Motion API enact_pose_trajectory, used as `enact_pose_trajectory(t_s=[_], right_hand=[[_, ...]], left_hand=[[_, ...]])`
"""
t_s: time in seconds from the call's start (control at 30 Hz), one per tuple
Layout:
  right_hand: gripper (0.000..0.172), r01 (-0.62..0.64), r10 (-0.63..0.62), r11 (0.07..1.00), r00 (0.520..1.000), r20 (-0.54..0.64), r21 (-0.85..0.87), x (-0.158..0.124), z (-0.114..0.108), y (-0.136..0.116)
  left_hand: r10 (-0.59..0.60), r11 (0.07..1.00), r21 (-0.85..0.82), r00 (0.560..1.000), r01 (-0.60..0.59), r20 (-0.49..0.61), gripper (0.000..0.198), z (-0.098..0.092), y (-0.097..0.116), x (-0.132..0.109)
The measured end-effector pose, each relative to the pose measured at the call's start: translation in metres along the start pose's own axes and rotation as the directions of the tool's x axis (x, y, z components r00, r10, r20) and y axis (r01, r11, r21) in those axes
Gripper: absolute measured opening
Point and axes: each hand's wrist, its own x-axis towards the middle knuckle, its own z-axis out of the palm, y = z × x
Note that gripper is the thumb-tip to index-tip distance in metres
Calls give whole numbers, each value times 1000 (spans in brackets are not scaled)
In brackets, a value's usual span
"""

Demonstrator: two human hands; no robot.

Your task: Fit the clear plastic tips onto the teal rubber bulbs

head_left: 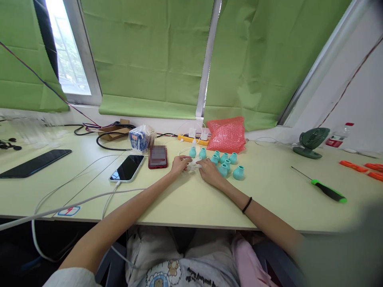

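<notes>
My left hand is over the desk with its fingers bent together at the near side of a small pile of clear plastic pieces. What its fingertips hold is too small to make out. On the other side of the pile is my right hand, palm down, fingers apart and reaching onto the pieces. Several turquoise vase-shaped pieces stand just beyond and to the right of it. One turquoise piece behind the pile has a whitish tip on top.
A dark red phone and a charging phone lie left of my hands. Behind are a power strip and a pink bubble-wrap bag. A screwdriver and a small green fan are at right. White cables cross the left side.
</notes>
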Motion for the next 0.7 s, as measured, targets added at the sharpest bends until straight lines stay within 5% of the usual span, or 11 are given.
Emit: enact_pose_trajectory(t_s=[0.23,0.7], right_hand=[[25,-10,9,1000,1000,-16,-25,1,1,0],[19,3,-3,1000,1000,-6,7,2,4,7]], left_hand=[[45,999,16,996,-46,73,22,1,1,-4],[101,994,43,994,-103,45,20,4,-1,-1]])
